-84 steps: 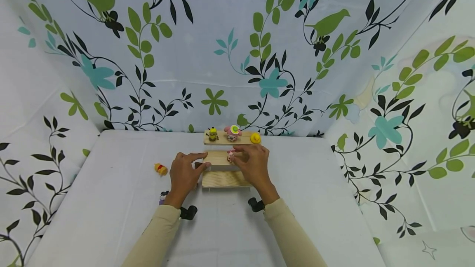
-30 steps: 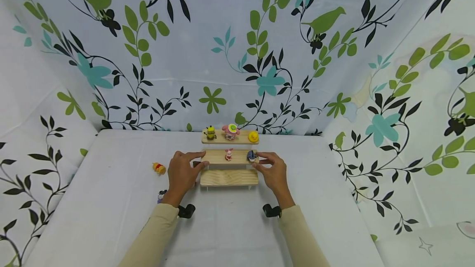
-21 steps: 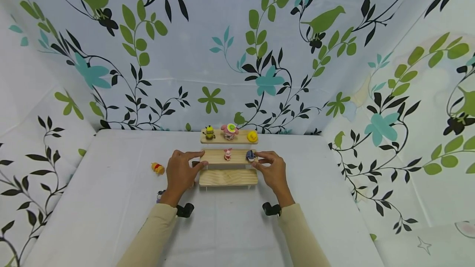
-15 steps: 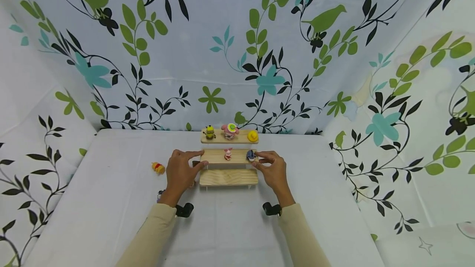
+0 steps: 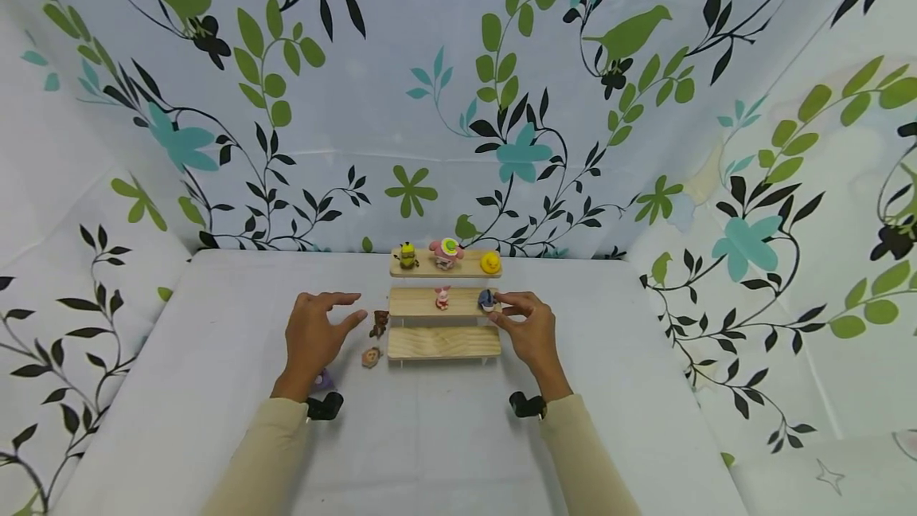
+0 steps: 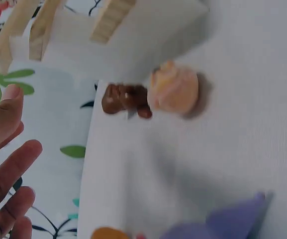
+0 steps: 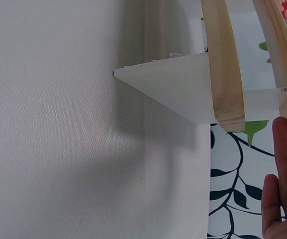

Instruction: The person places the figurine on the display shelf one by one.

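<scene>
A three-tier wooden shelf [image 5: 442, 343] stands mid-table. Its top tier carries a yellow figure [image 5: 407, 256], a pink figure [image 5: 447, 252] and a yellow duck [image 5: 490, 263]. On the middle tier stand a small pink figure [image 5: 442, 297] and a blue-grey figure [image 5: 486, 299], which my right hand [image 5: 497, 307] pinches at the shelf's right end. My left hand [image 5: 337, 310] hovers open left of the shelf, holding nothing. Beside it lie a brown figure [image 5: 379, 322] [image 6: 126, 98] and a tan round figure [image 5: 370, 357] [image 6: 174, 90]. The right wrist view shows the shelf's slats [image 7: 225, 64] and my fingers [image 7: 285, 189].
A purple figure [image 5: 324, 379] [image 6: 233, 224] lies by my left wrist, and an orange figure [image 6: 108, 233] shows just beyond it in the left wrist view. Patterned cloth walls close in the white table [image 5: 630, 357] on three sides.
My left hand let go of the shelf's left end and drew away to the left, uncovering the brown and tan figures. My right hand stays at the blue-grey figure.
</scene>
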`<state>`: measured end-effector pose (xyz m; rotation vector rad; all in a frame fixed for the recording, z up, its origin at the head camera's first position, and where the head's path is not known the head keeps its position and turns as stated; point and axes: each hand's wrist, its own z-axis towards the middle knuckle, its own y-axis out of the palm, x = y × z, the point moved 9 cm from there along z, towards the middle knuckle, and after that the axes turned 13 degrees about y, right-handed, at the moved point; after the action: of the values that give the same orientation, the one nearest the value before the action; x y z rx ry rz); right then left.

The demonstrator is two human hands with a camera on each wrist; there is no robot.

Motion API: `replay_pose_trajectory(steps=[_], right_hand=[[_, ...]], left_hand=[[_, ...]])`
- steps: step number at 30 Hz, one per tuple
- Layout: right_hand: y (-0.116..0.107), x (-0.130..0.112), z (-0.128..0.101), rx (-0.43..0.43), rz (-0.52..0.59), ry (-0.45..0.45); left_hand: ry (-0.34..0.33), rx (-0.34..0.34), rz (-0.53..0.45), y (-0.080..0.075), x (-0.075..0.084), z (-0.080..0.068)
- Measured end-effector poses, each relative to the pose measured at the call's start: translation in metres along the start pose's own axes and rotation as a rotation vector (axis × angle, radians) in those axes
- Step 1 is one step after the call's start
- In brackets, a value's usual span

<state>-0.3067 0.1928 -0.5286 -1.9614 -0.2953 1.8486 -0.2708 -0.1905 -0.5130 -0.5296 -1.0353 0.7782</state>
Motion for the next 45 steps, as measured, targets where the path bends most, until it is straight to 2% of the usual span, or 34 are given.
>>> replay_pose_trajectory(steps=[12, 21, 26, 31, 39, 45], right_hand=[[0.000, -0.001, -0.001, -0.019, 0.050, 0.001], [-0.003, -0.001, -0.002, 0.005, 0.016, -0.007], [-0.001, -0.002, -0.002, -0.013, 0.037, -0.002], [-0.002, -0.002, -0.003, -0.016, 0.045, -0.001], [-0.001, 0.001, -0.002, -0.009, 0.039, -0.004], [-0.001, 0.001, -0.003, -0.008, 0.036, 0.000]], left_hand=[[-0.055, -0.062, 0.006, -0.022, -0.053, -0.012], [-0.103, -0.173, 0.019, -0.021, -0.079, -0.018], [-0.113, -0.237, 0.017, -0.017, -0.087, -0.020], [-0.101, -0.270, 0.021, -0.014, -0.092, -0.022], [-0.064, -0.258, 0.037, -0.014, -0.094, -0.020], [-0.026, -0.220, 0.100, -0.013, -0.093, -0.017]])
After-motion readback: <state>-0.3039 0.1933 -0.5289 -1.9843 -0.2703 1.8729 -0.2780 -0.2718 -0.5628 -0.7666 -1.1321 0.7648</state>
